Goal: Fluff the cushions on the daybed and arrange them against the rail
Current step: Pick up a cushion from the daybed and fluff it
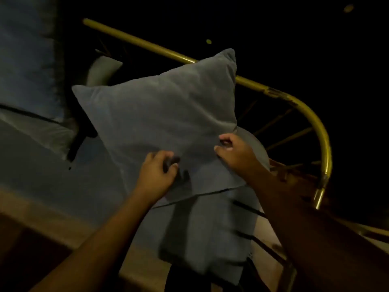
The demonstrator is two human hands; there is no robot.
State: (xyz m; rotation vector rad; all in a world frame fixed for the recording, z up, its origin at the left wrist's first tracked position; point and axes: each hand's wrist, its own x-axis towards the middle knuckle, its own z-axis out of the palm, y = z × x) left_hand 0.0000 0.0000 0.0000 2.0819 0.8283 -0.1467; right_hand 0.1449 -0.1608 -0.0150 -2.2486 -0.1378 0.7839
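Note:
A large grey cushion is held up in the middle of the dim view, in front of the brass rail that curves from upper left down to the right. My left hand pinches the fabric near its lower edge. My right hand grips its lower right corner. A second grey cushion lies below it on the daybed, partly hidden. A smaller pale cushion leans at the far end by the rail.
The grey daybed mattress spreads to the left, with a wooden frame edge along the front. Thin brass spokes fan out under the curved rail. A pale wall or curtain fills the upper left. Beyond the rail everything is dark.

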